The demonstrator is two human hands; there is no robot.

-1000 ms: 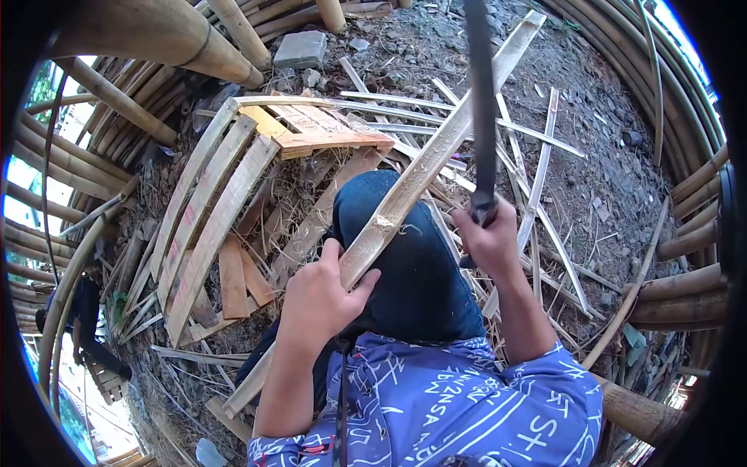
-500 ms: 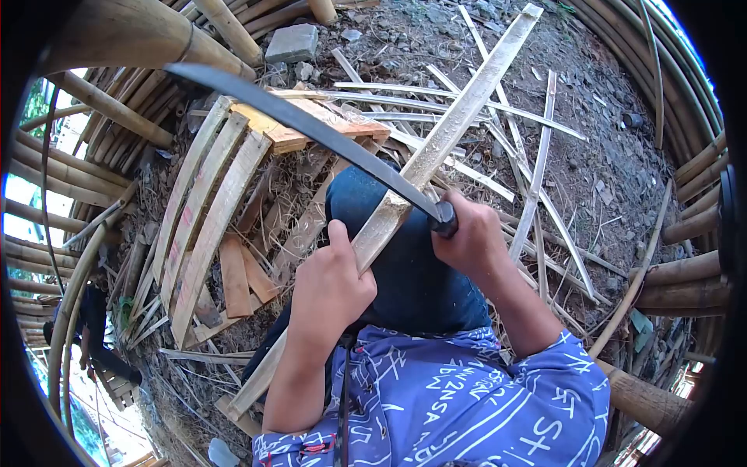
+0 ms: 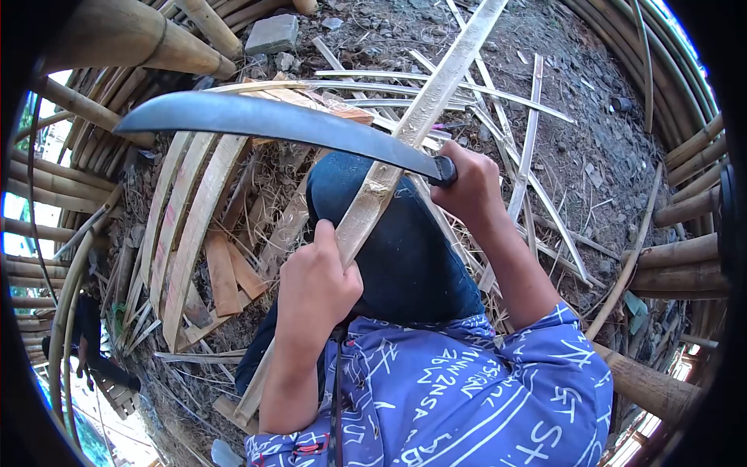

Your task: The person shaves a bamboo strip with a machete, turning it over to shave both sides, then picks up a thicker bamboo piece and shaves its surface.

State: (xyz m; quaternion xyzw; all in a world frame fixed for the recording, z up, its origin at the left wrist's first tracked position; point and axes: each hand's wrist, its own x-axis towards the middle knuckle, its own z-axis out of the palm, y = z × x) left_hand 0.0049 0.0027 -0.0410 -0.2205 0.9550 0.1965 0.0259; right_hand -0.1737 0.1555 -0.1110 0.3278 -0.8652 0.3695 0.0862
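A long curved machete (image 3: 272,121) has its dark handle in my right hand (image 3: 472,187), fingers wrapped round it. Its blade reaches left across a long pale bamboo strip (image 3: 436,89) with a rough surface. My left hand (image 3: 317,276) grips that strip lower down, thumb lying along it. The strip slants from the lower left to the top right, over my knee in dark trousers (image 3: 405,249). A notch-like rough spot shows on the strip just below the blade.
Cut bamboo strips (image 3: 531,148) lie crossed on the ground ahead. Curved slats (image 3: 206,226) and wood pieces (image 3: 223,276) are at left, near a grey block (image 3: 271,34). Bamboo poles (image 3: 685,265) line both sides. Another person (image 3: 101,350) is partly visible far left.
The machete has turned so its broad side shows more, and its tip has moved left and down. The view has shifted slightly; both hands keep their grip.
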